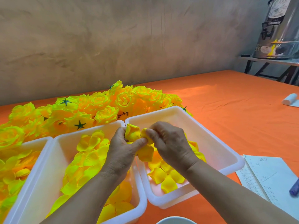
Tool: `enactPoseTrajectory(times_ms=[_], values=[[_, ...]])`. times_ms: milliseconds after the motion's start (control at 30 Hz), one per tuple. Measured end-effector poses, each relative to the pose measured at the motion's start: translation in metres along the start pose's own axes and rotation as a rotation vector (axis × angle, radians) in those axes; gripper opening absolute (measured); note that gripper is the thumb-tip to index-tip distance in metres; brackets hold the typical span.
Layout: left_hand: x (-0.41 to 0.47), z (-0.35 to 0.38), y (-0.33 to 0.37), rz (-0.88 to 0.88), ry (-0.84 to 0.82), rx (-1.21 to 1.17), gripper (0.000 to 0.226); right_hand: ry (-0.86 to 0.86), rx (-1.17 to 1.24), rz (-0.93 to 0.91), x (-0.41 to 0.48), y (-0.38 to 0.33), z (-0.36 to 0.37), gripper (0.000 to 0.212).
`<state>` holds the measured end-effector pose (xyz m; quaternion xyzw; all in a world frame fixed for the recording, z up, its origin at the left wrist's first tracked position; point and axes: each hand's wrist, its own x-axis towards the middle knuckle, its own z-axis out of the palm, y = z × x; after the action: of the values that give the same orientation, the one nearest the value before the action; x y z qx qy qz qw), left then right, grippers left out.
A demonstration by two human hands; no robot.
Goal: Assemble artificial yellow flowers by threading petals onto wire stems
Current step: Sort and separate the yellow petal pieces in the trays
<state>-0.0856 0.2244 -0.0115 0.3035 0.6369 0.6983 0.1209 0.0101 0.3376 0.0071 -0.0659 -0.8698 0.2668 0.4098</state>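
From the head camera, the two hands meet above the spot where the middle tray (48, 160) and the right tray (226, 143) stand side by side. The left hand (123, 149) pinches a rolled yellow bud (132, 132) between thumb and fingers. The bud stands roughly upright, its open end tipped up and away from the person. The right hand (168, 143) grips a petal piece (146, 152) just to the right of the bud and touching it; part of that piece hangs below both thumbs. No wire stem shows, so I cannot tell whether the bud sits on one.

The next move likely turns on bringing the petal piece in under the bud's base and up along its upright axis. The right hand is the nearer one for that, and also for the loose petals (168, 178) lying in the right tray directly beneath.

The bud is tightly curled, bright yellow with an orange tinge. Finished flowers (100, 104) are heaped behind the trays on the orange cloth (226, 102).
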Motion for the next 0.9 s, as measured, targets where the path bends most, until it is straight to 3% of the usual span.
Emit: enactPoseTrajectory(times_ms=[133, 300, 433, 500, 567, 633, 900], values=[[-0.003, 0.001, 0.0, 0.021, 0.001, 0.045, 0.053, -0.045, -0.077, -0.119, -0.004, -0.003, -0.002, 0.022], [-0.003, -0.003, -0.002, -0.02, -0.067, 0.022, 0.038, -0.185, -0.155, 0.155, 0.003, 0.006, 0.003, 0.027], [-0.001, -0.001, -0.001, -0.071, 0.047, -0.1, 0.047, -0.088, 0.351, 0.509, 0.007, 0.002, 0.0, 0.029], [0.0, -0.002, 0.0, -0.094, 0.097, -0.164, 0.041, -0.199, 0.418, 0.618, 0.006, 0.003, 0.002, 0.038], [0.0, -0.003, 0.001, -0.099, 0.119, -0.2, 0.033, -0.361, 0.44, 0.634, 0.003, 0.001, 0.005, 0.034], [0.001, -0.003, 0.001, -0.114, 0.114, -0.214, 0.031, -0.399, 0.504, 0.606, 0.002, 0.001, 0.009, 0.015], [0.0, -0.004, 0.005, -0.115, 0.037, -0.205, 0.056, -0.191, 0.733, 0.674, 0.007, 0.004, 0.002, 0.011]])
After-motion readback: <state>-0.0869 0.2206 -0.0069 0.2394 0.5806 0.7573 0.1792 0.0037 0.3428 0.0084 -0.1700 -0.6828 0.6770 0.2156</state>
